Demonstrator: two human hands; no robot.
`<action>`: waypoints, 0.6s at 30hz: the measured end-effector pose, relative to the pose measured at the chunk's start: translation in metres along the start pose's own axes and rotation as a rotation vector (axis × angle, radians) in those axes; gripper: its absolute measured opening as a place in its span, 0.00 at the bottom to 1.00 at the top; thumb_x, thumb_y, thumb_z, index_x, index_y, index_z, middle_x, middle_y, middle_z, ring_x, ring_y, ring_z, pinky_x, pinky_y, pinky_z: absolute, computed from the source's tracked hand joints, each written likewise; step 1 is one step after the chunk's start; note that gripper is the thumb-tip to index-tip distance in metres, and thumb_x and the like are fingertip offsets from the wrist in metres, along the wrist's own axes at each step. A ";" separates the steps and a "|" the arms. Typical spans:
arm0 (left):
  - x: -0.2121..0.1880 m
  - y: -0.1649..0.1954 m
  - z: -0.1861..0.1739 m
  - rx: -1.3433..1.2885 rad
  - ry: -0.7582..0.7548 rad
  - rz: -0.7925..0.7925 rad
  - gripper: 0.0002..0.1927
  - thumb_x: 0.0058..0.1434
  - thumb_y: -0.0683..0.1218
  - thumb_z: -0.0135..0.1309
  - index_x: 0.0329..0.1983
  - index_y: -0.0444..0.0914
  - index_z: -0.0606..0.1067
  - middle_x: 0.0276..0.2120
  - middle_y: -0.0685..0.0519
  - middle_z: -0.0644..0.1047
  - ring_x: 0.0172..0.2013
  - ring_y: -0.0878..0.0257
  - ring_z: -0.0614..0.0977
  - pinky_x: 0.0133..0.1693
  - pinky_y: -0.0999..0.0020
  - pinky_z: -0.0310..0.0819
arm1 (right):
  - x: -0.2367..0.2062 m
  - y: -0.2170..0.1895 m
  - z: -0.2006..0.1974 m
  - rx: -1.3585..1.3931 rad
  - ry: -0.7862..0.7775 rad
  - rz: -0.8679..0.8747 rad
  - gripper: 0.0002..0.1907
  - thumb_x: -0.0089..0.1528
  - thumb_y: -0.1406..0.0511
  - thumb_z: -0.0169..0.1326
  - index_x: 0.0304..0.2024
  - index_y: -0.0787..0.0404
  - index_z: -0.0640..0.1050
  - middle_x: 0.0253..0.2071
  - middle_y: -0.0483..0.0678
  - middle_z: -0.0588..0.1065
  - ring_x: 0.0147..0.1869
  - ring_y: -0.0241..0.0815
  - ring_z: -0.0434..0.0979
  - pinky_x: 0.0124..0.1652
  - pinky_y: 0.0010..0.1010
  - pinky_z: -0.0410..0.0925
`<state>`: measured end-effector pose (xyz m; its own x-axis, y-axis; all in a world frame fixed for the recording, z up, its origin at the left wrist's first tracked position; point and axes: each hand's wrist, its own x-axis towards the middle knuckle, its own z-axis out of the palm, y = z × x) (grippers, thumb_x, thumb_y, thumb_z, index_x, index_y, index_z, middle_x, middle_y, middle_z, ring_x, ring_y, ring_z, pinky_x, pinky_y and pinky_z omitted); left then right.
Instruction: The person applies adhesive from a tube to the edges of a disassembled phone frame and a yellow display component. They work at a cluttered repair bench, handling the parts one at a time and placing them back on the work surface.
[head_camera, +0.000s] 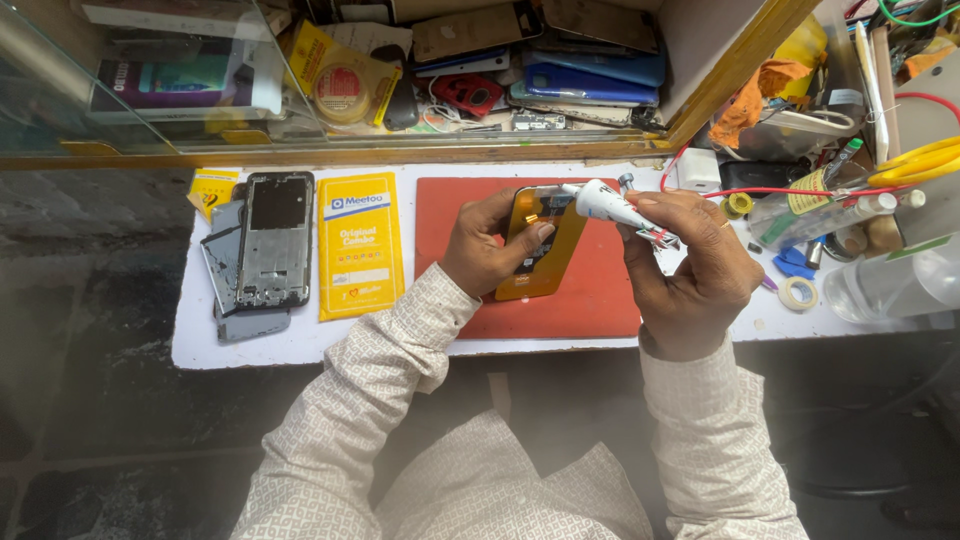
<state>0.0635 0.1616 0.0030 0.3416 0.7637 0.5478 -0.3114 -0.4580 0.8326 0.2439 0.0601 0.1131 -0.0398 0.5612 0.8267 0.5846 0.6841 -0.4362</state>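
Head view: left hand grips orange-backed phone panel, long axis upright on red mat; right hand clasps white glue tube, nozzle leftward at panel's top edge.

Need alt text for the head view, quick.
Left hand steadies an orange-backed phone panel on a red mat; right hand holds a white glue tube over it. A bare grey phone frame lies to the left.

Phone repair shop: stacked handsets, bare phone frame.
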 end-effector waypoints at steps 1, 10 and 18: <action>0.000 0.000 0.000 0.004 -0.002 0.008 0.13 0.68 0.42 0.60 0.54 0.35 0.77 0.41 0.54 0.83 0.42 0.70 0.83 0.47 0.71 0.80 | 0.000 0.000 0.000 0.001 0.001 0.006 0.17 0.64 0.81 0.64 0.53 0.65 0.77 0.47 0.55 0.80 0.53 0.44 0.81 0.51 0.30 0.74; 0.000 0.001 0.000 -0.010 -0.001 -0.004 0.12 0.68 0.42 0.60 0.53 0.35 0.78 0.39 0.54 0.82 0.40 0.70 0.82 0.46 0.72 0.79 | -0.001 0.000 -0.003 -0.016 0.012 0.011 0.17 0.65 0.80 0.65 0.53 0.64 0.78 0.47 0.54 0.80 0.54 0.45 0.81 0.53 0.31 0.74; 0.000 0.001 -0.001 0.007 0.002 0.006 0.11 0.68 0.42 0.60 0.53 0.36 0.78 0.39 0.54 0.82 0.41 0.69 0.83 0.46 0.72 0.80 | -0.002 0.005 -0.005 -0.042 0.022 -0.009 0.16 0.64 0.80 0.63 0.53 0.65 0.78 0.47 0.54 0.80 0.54 0.46 0.82 0.56 0.33 0.74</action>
<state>0.0624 0.1610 0.0039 0.3384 0.7619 0.5523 -0.3070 -0.4654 0.8301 0.2510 0.0599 0.1115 -0.0281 0.5446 0.8382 0.6180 0.6685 -0.4136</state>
